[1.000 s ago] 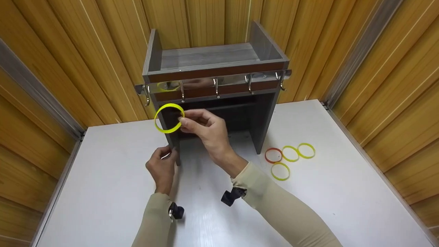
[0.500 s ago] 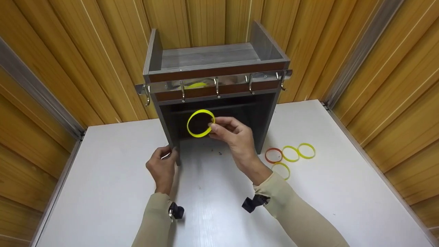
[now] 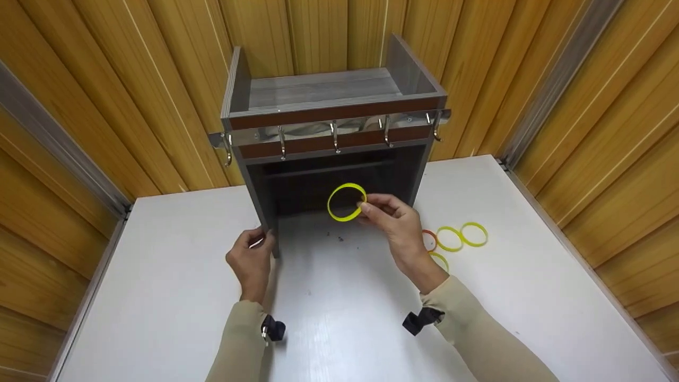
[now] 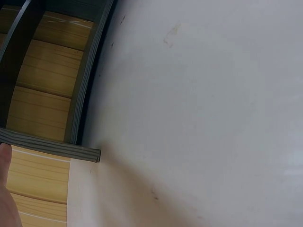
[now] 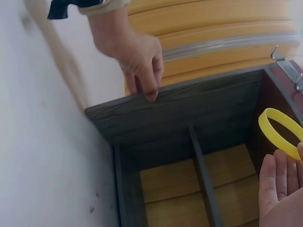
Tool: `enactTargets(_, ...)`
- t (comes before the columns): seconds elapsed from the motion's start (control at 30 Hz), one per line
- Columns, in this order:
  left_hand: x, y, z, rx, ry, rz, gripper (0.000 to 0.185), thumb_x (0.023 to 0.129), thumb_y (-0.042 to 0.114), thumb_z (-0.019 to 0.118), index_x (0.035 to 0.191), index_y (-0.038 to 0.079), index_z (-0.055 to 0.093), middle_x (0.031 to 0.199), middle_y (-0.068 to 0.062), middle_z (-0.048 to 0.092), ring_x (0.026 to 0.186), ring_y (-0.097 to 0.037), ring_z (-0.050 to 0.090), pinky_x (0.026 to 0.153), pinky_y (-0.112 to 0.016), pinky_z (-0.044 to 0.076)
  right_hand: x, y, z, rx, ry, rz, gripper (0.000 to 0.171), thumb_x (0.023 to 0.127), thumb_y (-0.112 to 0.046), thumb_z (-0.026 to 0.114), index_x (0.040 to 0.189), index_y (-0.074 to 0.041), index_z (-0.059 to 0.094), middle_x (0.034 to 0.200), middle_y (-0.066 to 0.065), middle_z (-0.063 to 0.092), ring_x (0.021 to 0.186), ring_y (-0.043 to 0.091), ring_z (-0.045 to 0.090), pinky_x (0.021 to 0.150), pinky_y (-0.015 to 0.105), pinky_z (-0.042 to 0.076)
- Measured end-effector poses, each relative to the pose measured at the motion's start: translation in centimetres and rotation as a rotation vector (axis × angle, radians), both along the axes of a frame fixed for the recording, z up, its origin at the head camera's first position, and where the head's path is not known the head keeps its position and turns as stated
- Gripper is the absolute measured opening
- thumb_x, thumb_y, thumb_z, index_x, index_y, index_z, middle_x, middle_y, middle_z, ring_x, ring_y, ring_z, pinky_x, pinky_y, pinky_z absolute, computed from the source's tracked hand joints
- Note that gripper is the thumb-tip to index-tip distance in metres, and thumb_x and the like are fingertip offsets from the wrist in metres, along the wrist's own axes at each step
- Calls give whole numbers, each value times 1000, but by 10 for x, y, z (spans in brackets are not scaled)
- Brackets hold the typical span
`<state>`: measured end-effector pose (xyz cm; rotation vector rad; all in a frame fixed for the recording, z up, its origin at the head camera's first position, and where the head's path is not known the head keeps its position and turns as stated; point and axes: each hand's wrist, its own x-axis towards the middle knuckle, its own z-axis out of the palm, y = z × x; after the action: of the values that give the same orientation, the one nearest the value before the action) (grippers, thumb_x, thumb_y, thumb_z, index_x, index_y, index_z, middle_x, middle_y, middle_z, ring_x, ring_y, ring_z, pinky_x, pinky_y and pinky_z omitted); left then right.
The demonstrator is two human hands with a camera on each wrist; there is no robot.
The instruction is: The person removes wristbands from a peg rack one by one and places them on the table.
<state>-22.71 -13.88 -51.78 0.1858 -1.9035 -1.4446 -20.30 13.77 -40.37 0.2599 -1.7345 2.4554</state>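
A grey wooden shelf unit (image 3: 318, 90) with a row of metal hooks (image 3: 334, 137) stands on the white table (image 3: 159, 297) against the wooden wall. My right hand (image 3: 395, 223) pinches a yellow ring (image 3: 347, 202) in front of the unit's open lower compartment; the ring (image 5: 280, 132) also shows in the right wrist view. My left hand (image 3: 253, 257) grips the bottom of the unit's left side panel (image 5: 156, 111), fingers curled on its edge. Three more yellow rings (image 3: 473, 233) and a red ring (image 3: 428, 237) lie on the table right of the unit.
Wooden panelled walls close in the table on three sides, with metal strips (image 3: 551, 79) in the corners. Bare white table surface (image 4: 213, 104) stretches in front of the unit. A thin divider (image 5: 201, 175) crosses the unit's lower compartment.
My right hand carried the yellow ring from near the leftmost hooks rightward and down, to the front of the lower compartment. My left hand stayed on the side panel.
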Motion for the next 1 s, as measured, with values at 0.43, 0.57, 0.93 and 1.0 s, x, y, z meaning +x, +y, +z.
enactTargets(0.43, 0, 2, 0, 10, -3, -9, 13, 76, 3, 78, 88, 6, 72, 84, -3, 71, 78, -13, 69, 64, -19, 58, 6, 61, -41, 79, -171, -121, 50, 79, -20, 81, 115, 7, 60, 104, 19, 68, 94, 35, 67, 85, 40, 57)
enactTargets(0.57, 0, 2, 1, 11, -6, -3, 13, 76, 3, 78, 87, 6, 72, 84, -3, 71, 78, -13, 69, 64, -20, 58, 11, 80, -55, 57, -226, -169, 45, 81, -17, 80, 115, 7, 60, 101, 18, 70, 87, 28, 70, 85, 40, 57)
enactTargets(0.93, 0, 4, 2, 25, 14, -1, 12, 75, 2, 78, 85, 4, 72, 84, -6, 71, 79, -17, 70, 68, -26, 60, 17, 130, -79, -27, -219, -237, 33, 86, -5, 73, 112, 9, 60, 101, 16, 68, 85, 21, 69, 84, 37, 58)
enactTargets(1.0, 0, 4, 3, 30, 12, -3, 12, 75, 2, 78, 85, 4, 72, 84, -6, 71, 79, -17, 70, 67, -24, 59, 19, 140, -82, -26, -227, -235, 37, 87, -5, 72, 116, 12, 56, 101, 13, 69, 86, 21, 69, 86, 37, 57)
